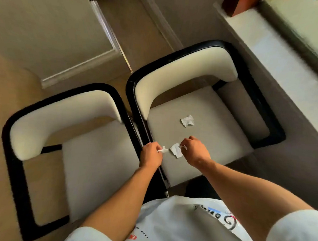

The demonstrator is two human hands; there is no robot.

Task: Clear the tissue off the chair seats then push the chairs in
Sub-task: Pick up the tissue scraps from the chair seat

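The left chair (65,143) stands pulled out on the left of the scene, its pale seat (100,165) showing no tissue on the part in view, though the near end is hidden behind the left forearm. By that, its seat looks cleared, but it has not been pushed in.

Just right of it, over the dark frame where the two chairs meet, the left hand (151,154) is curled with its fingers pinching a small scrap of tissue (163,150), held just above the near left edge of the right chair's seat.

Next to the right, a flat torn piece of tissue (176,150) lies on the near part of the right chair's seat (199,141). The right hand (194,150) is curled at that piece's right edge, its fingertips pinching or about to pinch it; the view does not settle whether the piece is lifted or only touched.

Farther in, toward the middle of the same seat, a crumpled tissue (187,120) lies alone, well apart from both hands and not yet picked up.

The right chair (202,85) stands out from the table (279,58) on the far right.

So the clearing seems partly done: one scrap in hand, one being taken, one left, and both chairs to push in afterwards
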